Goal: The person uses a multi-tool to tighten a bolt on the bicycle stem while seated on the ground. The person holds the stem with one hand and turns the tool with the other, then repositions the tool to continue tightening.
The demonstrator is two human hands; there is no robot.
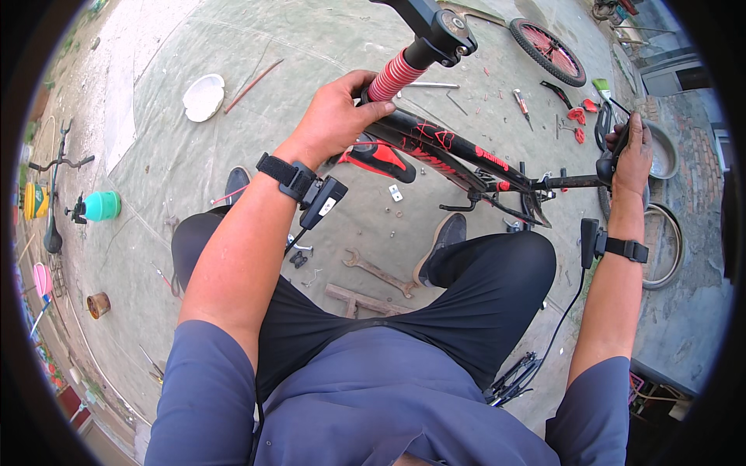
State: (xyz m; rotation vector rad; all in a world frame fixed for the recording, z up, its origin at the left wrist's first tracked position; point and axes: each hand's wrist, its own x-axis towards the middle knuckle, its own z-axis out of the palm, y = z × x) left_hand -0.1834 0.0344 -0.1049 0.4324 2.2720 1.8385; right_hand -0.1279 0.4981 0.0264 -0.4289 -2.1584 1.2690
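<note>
A black and red bicycle frame (443, 144), without wheels, stretches from upper middle to the right. My left hand (336, 113) is closed around its head tube, just below a red ribbed sleeve (395, 76) and a black handlebar stem (444, 37). At the other end, my right hand (633, 159) is closed on the black saddle (604, 167), with part of the saddle hidden behind the fingers. A crank arm (460, 203) hangs under the frame. Below my left hand is a red and black piece (382, 161) whose kind I cannot make out.
Between my feet lie a rusty open-end wrench (379, 273) and a T-shaped rusty bar (361, 301). A bicycle wheel (549, 53) rests at the far right. A white bowl (203, 97), a teal spray bottle (101, 206) and a rusty can (99, 304) stand leftward. A metal basin (663, 151) sits right.
</note>
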